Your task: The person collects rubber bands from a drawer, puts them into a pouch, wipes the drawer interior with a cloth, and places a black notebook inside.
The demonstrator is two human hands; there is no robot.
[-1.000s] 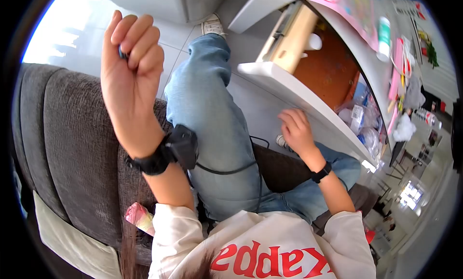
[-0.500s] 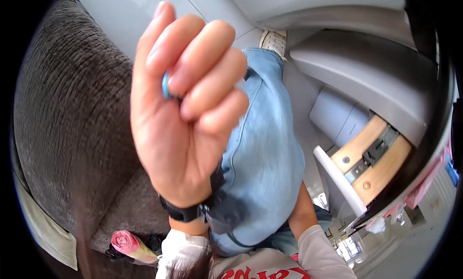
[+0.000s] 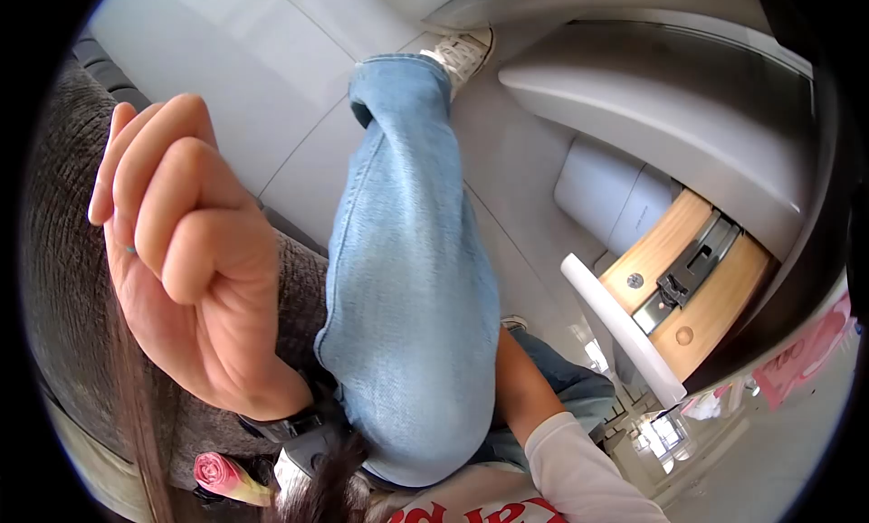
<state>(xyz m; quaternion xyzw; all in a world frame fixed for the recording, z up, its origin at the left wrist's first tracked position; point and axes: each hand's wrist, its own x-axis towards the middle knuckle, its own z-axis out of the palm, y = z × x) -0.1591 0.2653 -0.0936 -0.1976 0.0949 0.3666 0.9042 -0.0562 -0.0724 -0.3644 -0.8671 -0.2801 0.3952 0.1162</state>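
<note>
My left hand (image 3: 195, 251) is raised at the left, above the sofa, with its fingers curled in. A tiny teal edge (image 3: 130, 249) shows between the fingers and the palm; the rest of that item is hidden. A black strap (image 3: 285, 425) with a dark device goes round this wrist. My right forearm (image 3: 528, 387) reaches down behind my raised, denim-covered knee (image 3: 412, 297), and the right hand is hidden there.
A dark ribbed sofa (image 3: 68, 251) is at the left, with a pink and yellow roll (image 3: 222, 473) near the bottom. An open drawer (image 3: 625, 333) juts out at the right below a grey curved panel (image 3: 661, 107). Behind it stands a grey-blue box (image 3: 602, 193). Tiled floor (image 3: 262, 80) lies ahead.
The view has turned away from the drawer's inside and the tabletop. My left hand has shifted left and turned since half a second ago. My right hand, visible and loosely curled one second ago, is now hidden.
</note>
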